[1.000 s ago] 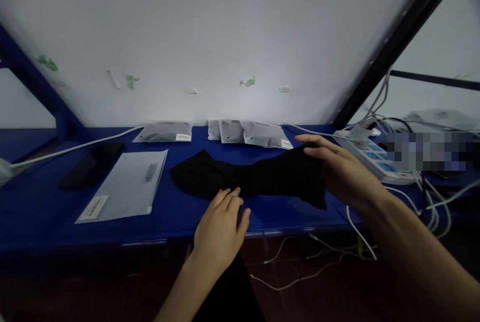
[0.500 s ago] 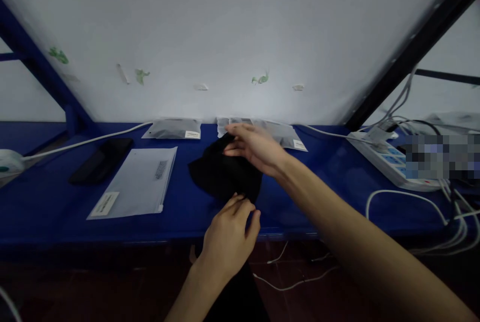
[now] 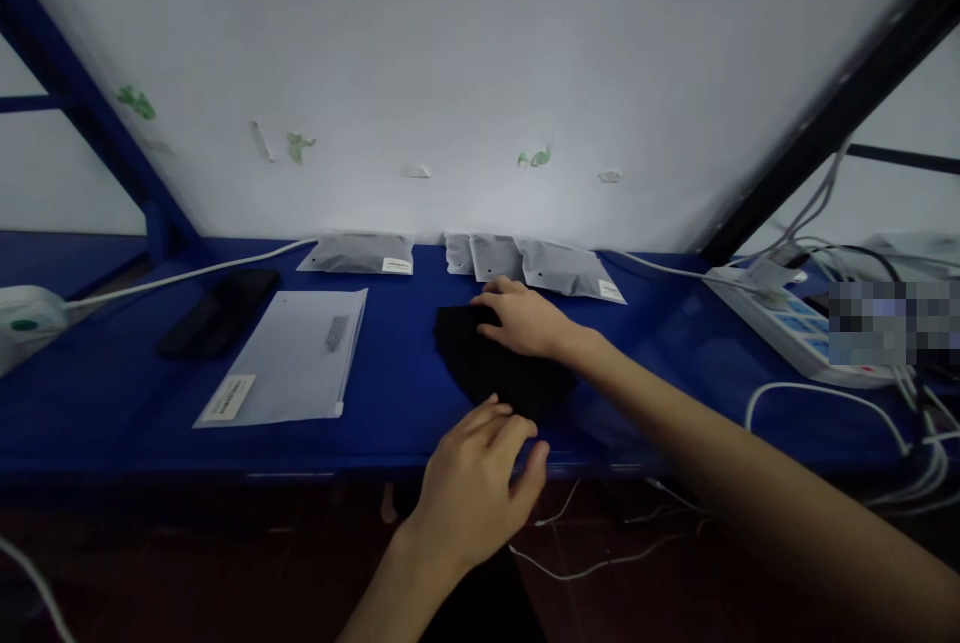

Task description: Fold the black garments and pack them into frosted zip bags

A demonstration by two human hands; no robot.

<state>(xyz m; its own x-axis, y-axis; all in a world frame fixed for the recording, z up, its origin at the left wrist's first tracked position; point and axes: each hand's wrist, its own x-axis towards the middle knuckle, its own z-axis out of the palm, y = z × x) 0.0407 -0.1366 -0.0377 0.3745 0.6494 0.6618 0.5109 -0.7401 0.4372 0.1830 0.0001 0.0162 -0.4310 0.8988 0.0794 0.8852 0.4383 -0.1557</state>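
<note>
A piece of black cloth (image 3: 495, 368), perhaps a folded garment, lies flat on the blue table (image 3: 397, 373). My right hand (image 3: 521, 318) rests on its far part with the fingers spread and lowered onto the fabric. At the cloth's near edge is my left hand (image 3: 480, 468), fingers loosely bent and the thumb held apart; the fingertips seem to touch the fabric. To the left lies a flat frosted zip bag (image 3: 292, 353) with a white label. Dark contents fill several similar bags by the wall, including one frosted bag (image 3: 566, 268) just beyond my right hand.
A black phone (image 3: 219, 313) lies at the left, beside a white cable (image 3: 187, 270). Another filled bag (image 3: 358, 253) sits at the back. On the right are a white power strip (image 3: 795, 328) and tangled cables (image 3: 825, 393). Thin white cables hang below the table edge.
The cloth has gone from lifted and bunched to lying flat, slightly further right. My right hand has come down onto it. My left hand has shifted a little right and its grip looks looser.
</note>
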